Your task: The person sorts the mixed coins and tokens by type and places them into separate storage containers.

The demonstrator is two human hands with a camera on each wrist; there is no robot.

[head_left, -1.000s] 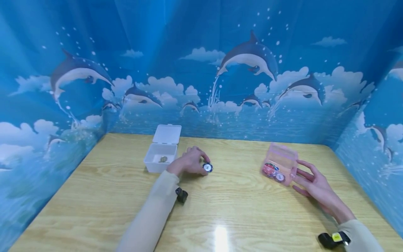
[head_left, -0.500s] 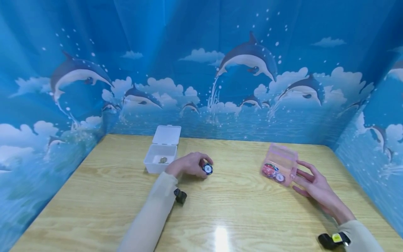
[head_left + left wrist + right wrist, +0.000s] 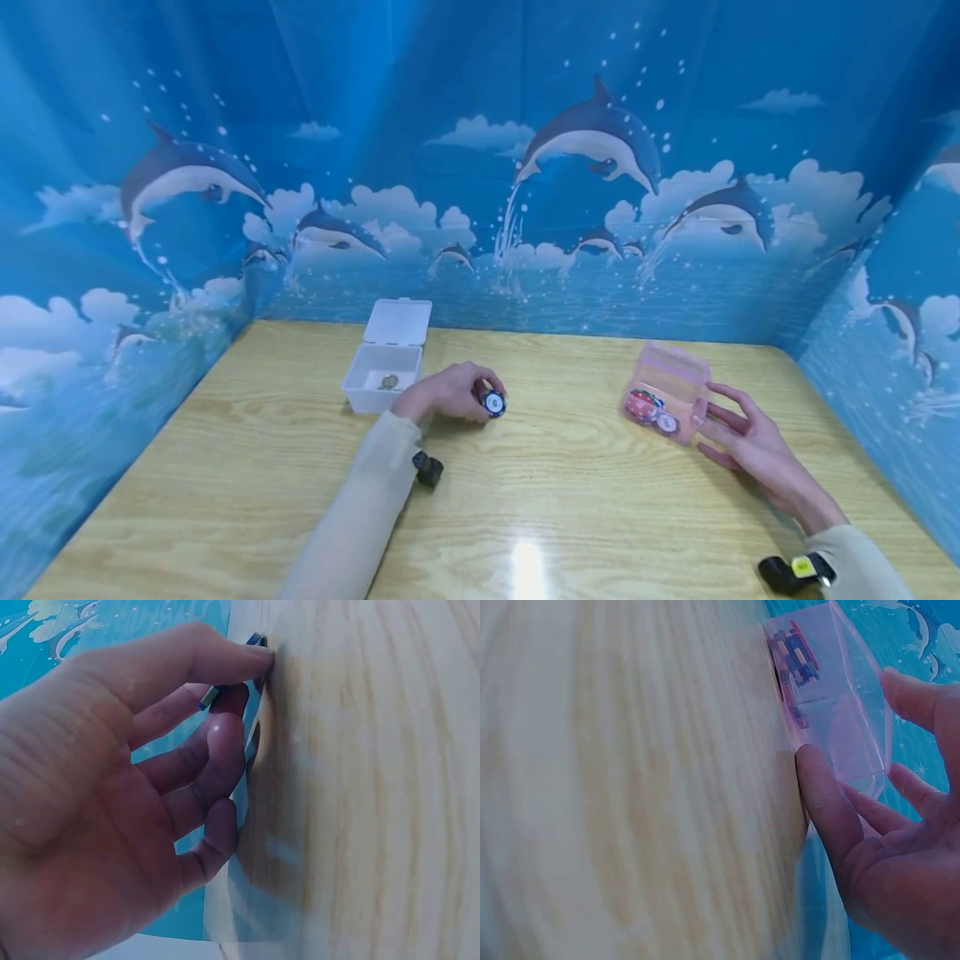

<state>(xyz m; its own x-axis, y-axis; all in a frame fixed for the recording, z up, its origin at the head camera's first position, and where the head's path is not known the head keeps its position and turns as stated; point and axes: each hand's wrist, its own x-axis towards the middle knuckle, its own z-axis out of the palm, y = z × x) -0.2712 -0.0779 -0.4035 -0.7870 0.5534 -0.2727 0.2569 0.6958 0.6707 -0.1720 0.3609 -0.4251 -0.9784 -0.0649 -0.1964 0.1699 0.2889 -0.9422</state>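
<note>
A dark blue poker chip (image 3: 493,404) with a white centre is pinched between the thumb and finger of my left hand (image 3: 456,392), low over the table. In the left wrist view the fingers hide most of that chip (image 3: 210,697). My right hand (image 3: 756,446) rests its fairly straight, spread fingers against the right side of a clear pink box (image 3: 678,379). Red, white and blue poker chips (image 3: 643,406) lie inside this box at its near end. In the right wrist view, fingertips touch the edge of the pink box (image 3: 847,739).
Just behind my left hand, to the left, a translucent white box (image 3: 358,398) stands with its lid (image 3: 398,322) raised. Gold-coloured coin-like pieces (image 3: 388,381) lie in it. A dolphin-print curtain (image 3: 480,167) encloses the back and sides of the wooden table (image 3: 555,500).
My left hand has shifted slightly nearer and turned a little, the chip still pinched in it. The right hand and both boxes have not visibly moved.
</note>
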